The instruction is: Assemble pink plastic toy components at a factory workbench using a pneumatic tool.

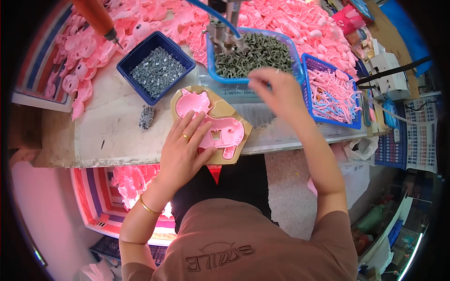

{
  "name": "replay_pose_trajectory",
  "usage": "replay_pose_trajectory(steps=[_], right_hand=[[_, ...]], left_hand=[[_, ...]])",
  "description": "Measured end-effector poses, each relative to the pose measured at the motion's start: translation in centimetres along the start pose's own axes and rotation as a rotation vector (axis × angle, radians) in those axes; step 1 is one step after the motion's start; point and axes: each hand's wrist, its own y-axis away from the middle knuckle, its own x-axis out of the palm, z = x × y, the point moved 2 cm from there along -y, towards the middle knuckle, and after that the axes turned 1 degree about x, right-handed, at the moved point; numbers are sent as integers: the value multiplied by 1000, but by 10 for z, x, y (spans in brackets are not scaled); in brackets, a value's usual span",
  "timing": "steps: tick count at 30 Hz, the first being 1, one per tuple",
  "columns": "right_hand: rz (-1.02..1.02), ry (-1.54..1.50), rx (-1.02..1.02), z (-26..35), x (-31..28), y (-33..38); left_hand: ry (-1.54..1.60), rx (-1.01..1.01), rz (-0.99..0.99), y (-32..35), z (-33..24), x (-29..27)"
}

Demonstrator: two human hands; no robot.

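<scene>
My left hand (pixel 182 143) lies with its fingers stretched over a pink plastic shell half (pixel 227 131), pressing flat on its left part. The shell sits hollow side up in a tan holding block (pixel 220 108) at the table's front edge. My right hand (pixel 276 91) is over the front rim of a light-blue tray (pixel 229 80) of small dark-green parts (pixel 255 54). Its fingers are smeared by motion, and whether they hold anything is not visible.
A dark-blue bin (pixel 123 70) of small screws stands left of the tray, a clump of screws (pixel 146 117) before it. A blue basket (pixel 307 89) holds pink and blue strips. An orange screwdriver (pixel 96 18) hangs upper left; a metal fixture (pixel 227 35) overhangs the tray. Pink shells (pixel 300 21) heap behind.
</scene>
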Motion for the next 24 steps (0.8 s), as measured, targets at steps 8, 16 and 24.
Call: replay_pose_trajectory(steps=[8,16,24], right_hand=[[-17,463,84,-53,21,-77],[-11,-440,303,-57,-15,-63],[251,-755,179,4,3,-2]], left_hand=[[7,-3,15,-1,-3,0],[-19,-5,-7,-6,-4,-10],[636,-179,-153,-45,-24,-8]])
